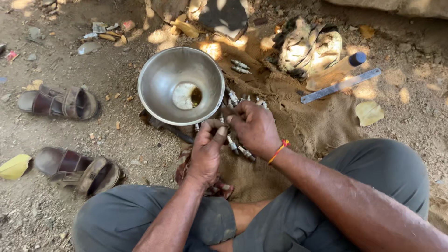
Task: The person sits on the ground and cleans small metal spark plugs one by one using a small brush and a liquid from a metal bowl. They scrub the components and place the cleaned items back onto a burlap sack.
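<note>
While both hands meet just below the bowl [181, 84], the left hand [205, 151] pinches a small metal part [232, 144] whose long axis runs toward five o'clock, with the right hand [254, 128] at its two o'clock, fingers curled on another piece.

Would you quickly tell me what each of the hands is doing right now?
Left hand: closed around a small dark part; what it is cannot be told.
Right hand: fingers curled, pinching at the same part, over the small metal plugs.
</note>
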